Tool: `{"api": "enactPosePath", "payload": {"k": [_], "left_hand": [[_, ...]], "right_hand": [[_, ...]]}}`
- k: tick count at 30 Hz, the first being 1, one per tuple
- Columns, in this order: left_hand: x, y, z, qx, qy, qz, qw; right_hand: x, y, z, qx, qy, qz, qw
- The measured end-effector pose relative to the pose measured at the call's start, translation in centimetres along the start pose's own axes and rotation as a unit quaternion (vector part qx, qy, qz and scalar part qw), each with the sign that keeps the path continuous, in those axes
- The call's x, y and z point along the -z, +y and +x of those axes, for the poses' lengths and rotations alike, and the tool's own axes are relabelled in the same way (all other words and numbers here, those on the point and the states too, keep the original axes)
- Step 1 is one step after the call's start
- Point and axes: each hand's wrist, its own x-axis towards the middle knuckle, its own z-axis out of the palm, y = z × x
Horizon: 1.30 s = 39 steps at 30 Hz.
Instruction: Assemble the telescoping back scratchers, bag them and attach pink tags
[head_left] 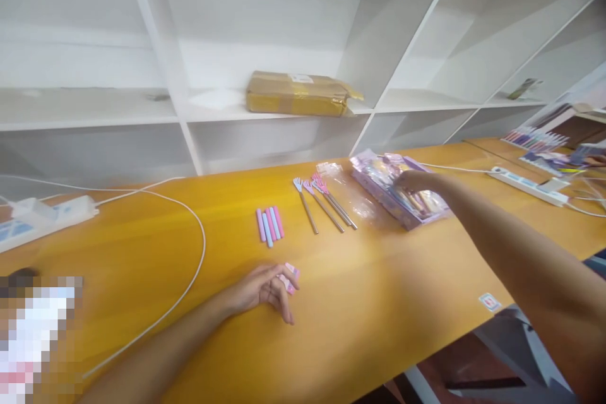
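My left hand (269, 289) is above the table with its fingers loosely bent and apart, holding nothing I can see. Partly behind its fingers lies a small pink and white card (290, 273). My right hand (411, 182) reaches into a purple open box (411, 222) full of plastic-wrapped pieces; its fingertips are hidden among them. Left of the box lie several metal rods with claw-shaped heads in blue, purple and pink, like back scratchers (326, 207). A row of several pastel tube-like handles (271, 226) sits further left.
Clear plastic wrappers (363, 208) lie beside the box. A white cable (201, 259) loops across the table's left side, near a power strip (57, 218). Another power strip (528, 186) is at right. A taped cardboard box (298, 95) rests on the white shelf (218, 112).
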Motion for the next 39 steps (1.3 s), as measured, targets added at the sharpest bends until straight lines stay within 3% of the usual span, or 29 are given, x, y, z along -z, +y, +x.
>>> {"api": "enactPosePath", "payload": {"k": [3,5,9,11,14,17,19,20,22,23,25,28,33,39], "left_hand": [[-0.2,0.2,0.0,0.003,-0.001,0.001,1.000],[-0.1,0.3,0.0,0.007,-0.002,0.000,1.000],[-0.3,0.0,0.2,-0.005,-0.003,-0.008,1.000],[-0.8,0.1,0.1,-0.064,0.011,-0.030,0.997],[-1.4,2.0,-0.6,-0.212,0.096,-0.039,0.972],[-0.8,5.5,-1.6,-0.259,0.202,0.104,0.939],[0.8,7.5,-1.7,-0.230,0.273,0.298,0.885],[1.8,8.1,-1.5,-0.194,0.304,0.411,0.837],[4.0,8.3,-0.7,-0.150,0.411,0.572,0.694],[4.9,8.0,-0.3,-0.144,0.437,0.584,0.669],[6.1,6.9,0.6,-0.135,0.441,0.603,0.650],[6.4,5.3,1.1,-0.127,0.398,0.633,0.652],[5.3,4.3,0.8,-0.093,0.279,0.681,0.671],[5.1,4.2,0.8,-0.078,0.271,0.696,0.660]], "right_hand": [[-1.8,0.1,-0.7,-0.065,-0.034,-0.034,0.997],[-2.7,-0.1,-1.9,-0.085,-0.023,-0.049,0.995],[-3.7,-1.7,-3.8,-0.033,0.007,-0.032,0.999],[-3.7,-3.0,-3.7,0.009,-0.017,-0.011,1.000],[-3.3,-4.9,-2.4,0.045,-0.083,0.022,0.995],[-3.8,-6.5,-1.0,0.062,-0.156,0.054,0.984],[-5.3,-7.5,-0.6,0.065,-0.182,0.066,0.979],[-6.3,-8.1,-0.5,0.065,-0.177,0.068,0.980],[-8.5,-9.0,-0.9,0.057,-0.128,0.068,0.988],[-9.7,-9.3,-1.2,0.050,-0.093,0.068,0.992],[-11.7,-9.4,-1.9,0.038,-0.033,0.071,0.996],[-13.5,-8.5,-2.7,0.047,-0.001,0.080,0.996],[-13.9,-8.0,-2.7,0.112,-0.001,0.090,0.990],[-13.5,-9.8,-2.3,0.181,-0.052,0.057,0.980]]}}
